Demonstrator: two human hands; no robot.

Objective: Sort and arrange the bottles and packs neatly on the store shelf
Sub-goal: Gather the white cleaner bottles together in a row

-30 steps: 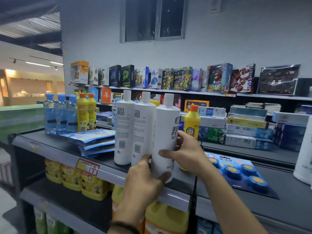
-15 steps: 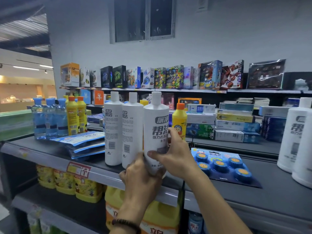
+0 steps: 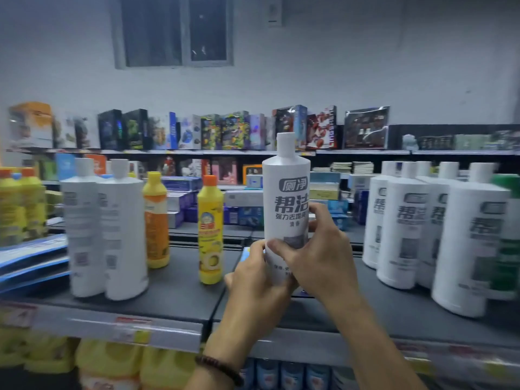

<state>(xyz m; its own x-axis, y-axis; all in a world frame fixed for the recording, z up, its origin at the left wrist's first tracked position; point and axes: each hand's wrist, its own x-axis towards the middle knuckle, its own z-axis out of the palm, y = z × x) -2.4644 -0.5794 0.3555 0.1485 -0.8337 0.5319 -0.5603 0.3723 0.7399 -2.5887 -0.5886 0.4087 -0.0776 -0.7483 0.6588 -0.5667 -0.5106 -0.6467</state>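
Note:
Both my hands hold one tall white bottle [image 3: 287, 198] with dark lettering, upright above the grey shelf [image 3: 174, 294]. My left hand [image 3: 256, 288] grips its lower left side and my right hand [image 3: 323, 254] wraps its lower right side. Two matching white bottles [image 3: 104, 229] stand together at the left. Several more white bottles [image 3: 422, 229] stand grouped at the right. A yellow bottle with an orange cap [image 3: 210, 232] and an orange-yellow bottle [image 3: 155, 218] stand between the left pair and my hands.
Flat blue packs [image 3: 31, 257] lie stacked at the far left, with yellow bottles [image 3: 19, 206] behind them. A green bottle [image 3: 509, 235] stands at the far right. Boxed goods fill the back shelves [image 3: 197, 130]. Yellow jugs [image 3: 112, 361] sit on the shelf below.
The white bottle has left its place beside the two others and moved right in both my hands. The view has swung right, bringing the right-hand group of white bottles closer.

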